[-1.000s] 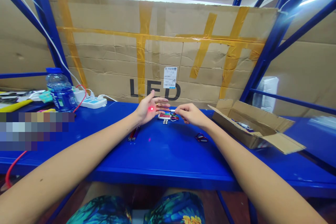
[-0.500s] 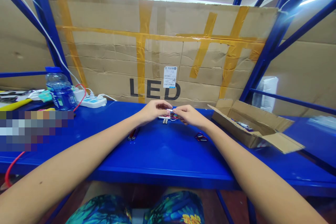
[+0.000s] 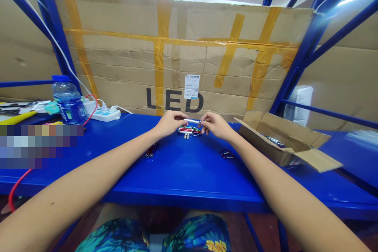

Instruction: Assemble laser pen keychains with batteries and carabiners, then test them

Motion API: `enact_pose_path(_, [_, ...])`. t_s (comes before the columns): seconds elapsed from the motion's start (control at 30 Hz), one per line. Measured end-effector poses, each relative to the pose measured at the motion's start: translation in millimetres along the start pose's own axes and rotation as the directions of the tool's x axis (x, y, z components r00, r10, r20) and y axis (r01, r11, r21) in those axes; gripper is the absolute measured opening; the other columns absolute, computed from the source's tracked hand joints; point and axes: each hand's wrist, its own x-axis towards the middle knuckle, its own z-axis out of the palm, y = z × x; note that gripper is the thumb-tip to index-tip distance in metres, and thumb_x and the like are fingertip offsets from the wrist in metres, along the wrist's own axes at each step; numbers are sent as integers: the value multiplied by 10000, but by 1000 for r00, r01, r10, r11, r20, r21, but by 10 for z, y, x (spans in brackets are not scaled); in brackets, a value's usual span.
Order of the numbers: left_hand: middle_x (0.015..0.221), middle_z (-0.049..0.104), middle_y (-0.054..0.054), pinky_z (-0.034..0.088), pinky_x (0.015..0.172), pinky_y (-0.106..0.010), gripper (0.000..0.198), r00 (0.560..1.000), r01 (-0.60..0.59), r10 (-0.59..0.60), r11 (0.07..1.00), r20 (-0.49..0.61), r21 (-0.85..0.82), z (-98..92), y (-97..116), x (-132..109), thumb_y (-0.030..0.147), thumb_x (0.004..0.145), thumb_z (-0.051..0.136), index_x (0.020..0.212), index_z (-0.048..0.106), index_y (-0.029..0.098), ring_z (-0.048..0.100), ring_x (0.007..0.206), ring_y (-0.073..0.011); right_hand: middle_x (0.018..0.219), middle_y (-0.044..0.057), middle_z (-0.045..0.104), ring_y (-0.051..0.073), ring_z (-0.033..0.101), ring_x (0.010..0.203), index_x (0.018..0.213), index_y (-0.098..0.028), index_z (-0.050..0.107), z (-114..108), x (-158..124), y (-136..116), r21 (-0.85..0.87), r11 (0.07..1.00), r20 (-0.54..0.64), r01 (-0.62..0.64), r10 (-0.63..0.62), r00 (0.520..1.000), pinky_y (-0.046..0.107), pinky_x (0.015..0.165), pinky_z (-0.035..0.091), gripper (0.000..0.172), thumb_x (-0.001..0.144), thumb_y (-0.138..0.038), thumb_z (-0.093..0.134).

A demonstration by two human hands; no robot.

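Note:
My left hand (image 3: 172, 123) pinches the left end of a slim silver tube (image 3: 192, 121), which looks like a small flashlight body and is held level just above the table. At its other end, the fingers of my right hand (image 3: 213, 125) are closed around the tip, where a small ring-like part shows. Beneath the tube lies a bundle of similar silver, red and green tubes (image 3: 186, 130) with thin loops at the right. Several small round silver pieces (image 3: 186, 136), like button cells, sit just in front of that bundle.
Dark red tubes (image 3: 151, 150) lie near my left forearm, and carabiner-like clips (image 3: 226, 154) near my right. An opened cardboard box (image 3: 283, 157) stands at the right. At the left are a bottle (image 3: 67, 100) and a power strip (image 3: 104, 114). A large carton (image 3: 124, 63) backs the blue table (image 3: 189, 177).
My hands have moved slightly apart, my right one shifting to the right. More of the silver tube and of the bundle beneath it now shows.

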Motion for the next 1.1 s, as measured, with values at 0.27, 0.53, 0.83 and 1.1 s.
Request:
enact_pose_path(0.27, [875, 739, -81, 498, 772, -304, 114, 999, -51, 53, 957, 0, 284, -74, -333, 416, 181, 751, 653, 829, 724, 138, 670, 846, -200, 570, 7, 623, 106, 538, 481, 849, -129, 666, -34, 508, 213, -263, 964, -72, -47, 29, 997, 216, 485, 424, 84, 833, -96, 590])
enact_pose_path(0.53, [789, 739, -72, 482, 724, -290, 96, 986, 40, -99, 925, 138, 378, -141, -694, 683, 188, 691, 664, 734, 737, 142, 652, 750, -195, 823, 92, 742, 160, 650, 734, 821, -112, 745, 72, 868, 556, -397, 915, -26, -66, 60, 998, 242, 694, 490, 127, 764, -42, 656])
enact_pose_path(0.83, [784, 739, -74, 455, 646, -284, 202, 972, 60, -138, 929, 190, 366, -139, -760, 737, 295, 703, 643, 758, 761, 141, 621, 701, -186, 892, 100, 754, 176, 670, 822, 845, -111, 754, 120, 868, 654, -410, 907, 11, -96, 110, 994, 267, 799, 495, 127, 774, -96, 649])
enact_pose_path(1.1, [812, 753, -72, 457, 698, -291, 168, 956, 39, -135, 938, 260, 344, -135, -745, 746, 253, 698, 647, 750, 769, 149, 637, 737, -199, 890, 87, 758, 169, 673, 803, 873, -112, 762, 128, 837, 664, -397, 913, 55, -98, 130, 990, 234, 745, 499, 190, 786, -121, 594])
